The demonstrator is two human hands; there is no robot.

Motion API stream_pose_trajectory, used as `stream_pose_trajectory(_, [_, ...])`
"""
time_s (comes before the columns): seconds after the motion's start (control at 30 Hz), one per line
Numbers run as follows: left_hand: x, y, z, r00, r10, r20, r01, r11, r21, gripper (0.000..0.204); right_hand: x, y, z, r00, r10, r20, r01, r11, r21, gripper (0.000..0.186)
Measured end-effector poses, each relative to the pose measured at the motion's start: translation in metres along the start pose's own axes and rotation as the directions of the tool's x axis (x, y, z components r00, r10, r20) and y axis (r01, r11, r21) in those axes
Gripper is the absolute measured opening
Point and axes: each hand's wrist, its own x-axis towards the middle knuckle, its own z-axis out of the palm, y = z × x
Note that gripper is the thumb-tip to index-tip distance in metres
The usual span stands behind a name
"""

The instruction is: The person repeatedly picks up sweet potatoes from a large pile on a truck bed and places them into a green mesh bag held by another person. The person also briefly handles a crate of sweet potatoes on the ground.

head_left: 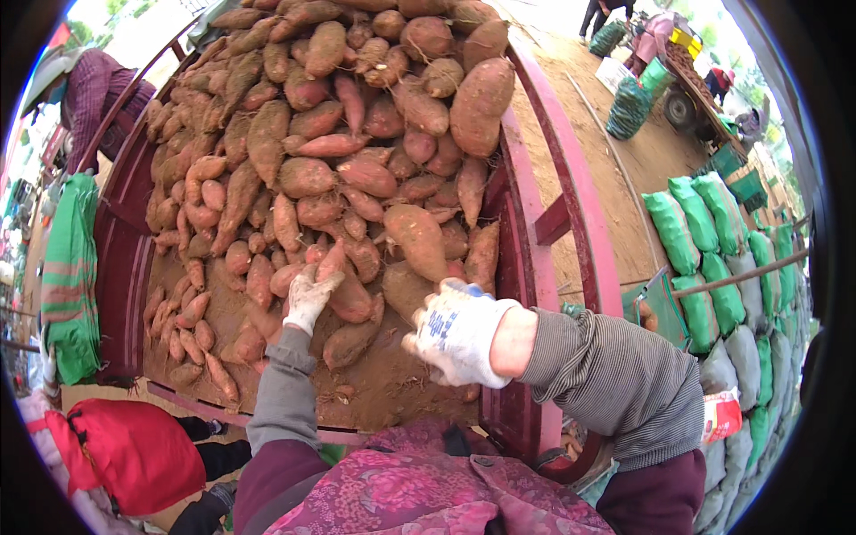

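A large heap of soil-dusted sweet potatoes [308, 176] fills a dark red metal trailer bed [383, 388] in front of me. My left hand [309, 298], in a white glove, is at the heap's near edge with its fingers closed on a reddish sweet potato [331, 260]. Over the bed's right part hangs my right hand [459, 334], gloved in white with blue print. Its fingers are bent but apart, and nothing shows in them. Just beyond it lie a big tan sweet potato [415, 241] and a brownish one [403, 290], partly covered by the hand.
Red rails [571, 187] border the bed on the right. Filled green and grey mesh sacks [722, 294] are stacked beyond. Folded green sacks [71, 276] hang at the left. A person in red [134, 455] bends at lower left; another in plaid [102, 94] stands farther off.
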Motion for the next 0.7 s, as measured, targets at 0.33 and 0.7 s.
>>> stream_pose_trajectory(0.33, [-0.095,0.137,-0.023,0.848,0.510,-0.149,-0.453,0.549,-0.702,0.085,0.020,0.009,-0.011,0.765,0.584,-0.270,0.112,0.292,0.950,0.074])
stream_pose_trajectory(0.7, [0.140,0.128,-0.049,0.780,0.603,-0.169,-0.511,0.769,0.385,0.067,0.001,0.002,-0.030,0.874,0.185,-0.450,0.022,0.908,0.417,0.060])
